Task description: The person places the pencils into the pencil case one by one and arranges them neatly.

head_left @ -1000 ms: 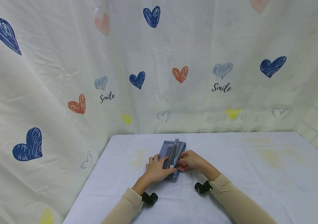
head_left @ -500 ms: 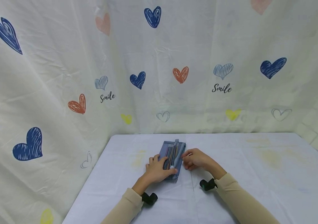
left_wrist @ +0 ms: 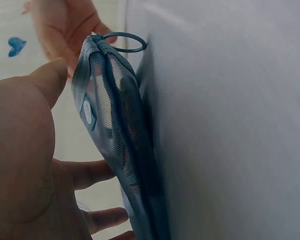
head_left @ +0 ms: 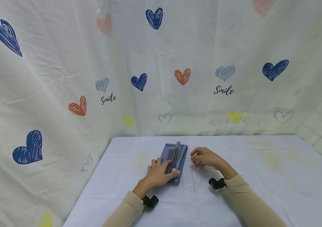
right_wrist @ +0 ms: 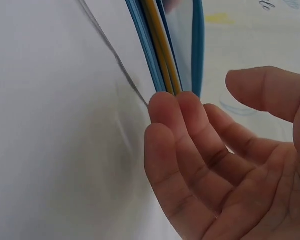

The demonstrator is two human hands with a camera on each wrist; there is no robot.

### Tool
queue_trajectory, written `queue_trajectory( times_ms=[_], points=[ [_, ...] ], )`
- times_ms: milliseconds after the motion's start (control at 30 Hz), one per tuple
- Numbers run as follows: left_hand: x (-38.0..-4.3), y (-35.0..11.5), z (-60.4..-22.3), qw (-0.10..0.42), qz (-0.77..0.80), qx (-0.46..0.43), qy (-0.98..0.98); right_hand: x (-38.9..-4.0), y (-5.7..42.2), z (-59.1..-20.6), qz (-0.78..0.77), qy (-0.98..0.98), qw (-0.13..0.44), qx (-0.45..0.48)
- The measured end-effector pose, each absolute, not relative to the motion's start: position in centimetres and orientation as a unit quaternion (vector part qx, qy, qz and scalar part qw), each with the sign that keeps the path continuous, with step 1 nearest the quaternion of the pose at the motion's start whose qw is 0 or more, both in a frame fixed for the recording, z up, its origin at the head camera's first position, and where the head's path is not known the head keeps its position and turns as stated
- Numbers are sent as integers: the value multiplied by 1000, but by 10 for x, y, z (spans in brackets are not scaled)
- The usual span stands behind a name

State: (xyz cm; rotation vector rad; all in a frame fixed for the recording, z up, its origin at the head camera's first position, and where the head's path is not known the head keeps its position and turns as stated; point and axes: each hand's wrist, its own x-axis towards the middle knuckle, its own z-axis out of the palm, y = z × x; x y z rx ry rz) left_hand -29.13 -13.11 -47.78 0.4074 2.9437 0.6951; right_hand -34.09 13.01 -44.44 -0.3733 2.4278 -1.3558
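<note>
A blue pencil case (head_left: 183,157) with a see-through top lies on the table, and pencils or pens (head_left: 172,154) show inside it. My left hand (head_left: 158,172) rests across its near left part, fingers spread and thumb towards its near right corner. In the left wrist view the case's mesh end (left_wrist: 112,115) carries a zip and a round loop (left_wrist: 125,35). My right hand (head_left: 206,157) hovers just right of the case, apart from it, with loosely bent fingers holding nothing. In the right wrist view the case's blue side shows a yellow strip (right_wrist: 162,45) beyond the fingertips.
A white cloth covers the table (head_left: 248,189). Behind it hangs a white curtain (head_left: 195,104) printed with hearts. A black wrist camera (head_left: 150,201) sits at my left cuff, another black camera (head_left: 217,183) at my right cuff.
My right hand has let go of the case's right edge and moved away to the right. My left hand and the case stay in about the same place.
</note>
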Motion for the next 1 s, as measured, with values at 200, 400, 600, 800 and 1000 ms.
queue_trajectory(
  times_ms=[200,400,600,800,1000],
  points=[
    [-292,-131,-477,29,241,164,956,-342,147,-437,-462,858,161,-152],
    [-292,-130,-474,4,262,215,941,-344,161,-427,-461,861,147,-157],
    [-290,-129,-471,5,258,243,935,-345,174,-418,-458,862,125,-177],
    [-286,-128,-472,42,236,247,939,-345,193,-410,-457,868,108,-164],
    [-281,-127,-472,67,227,244,941,-344,207,-403,-462,868,90,-158]
  ],
)
